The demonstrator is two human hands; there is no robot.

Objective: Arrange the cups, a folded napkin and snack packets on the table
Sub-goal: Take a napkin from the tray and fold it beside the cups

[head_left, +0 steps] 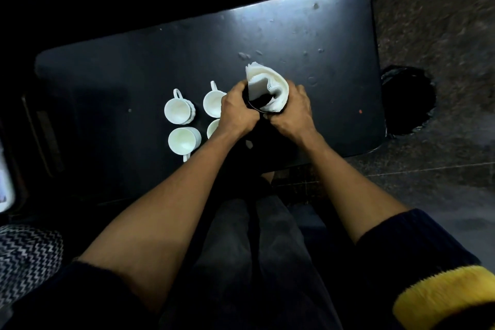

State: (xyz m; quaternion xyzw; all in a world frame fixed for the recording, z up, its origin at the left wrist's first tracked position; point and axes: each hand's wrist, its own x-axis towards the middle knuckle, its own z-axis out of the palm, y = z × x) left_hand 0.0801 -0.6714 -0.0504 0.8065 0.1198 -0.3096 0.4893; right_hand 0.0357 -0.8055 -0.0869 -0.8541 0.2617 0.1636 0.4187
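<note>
Several white cups stand on the dark table [134, 72], grouped left of centre: a far-left cup [178, 110], a near-left cup [183, 140], a far-right cup [213, 103] and a fourth cup [213, 128] half hidden by my left wrist. A stack of white folded napkins [267, 86] stands curled inside a dark holder [261, 102]. My left hand [237, 111] grips the holder from the left. On the holder's other side, my right hand [290, 110] curls around it and the napkins. No snack packets are visible.
A black bin with a dark liner [407, 99] stands on the stone floor just right of the table. My legs are under the table's near edge. A zigzag-patterned cushion [26, 254] lies at the lower left. Small white specks dot the table's far right part.
</note>
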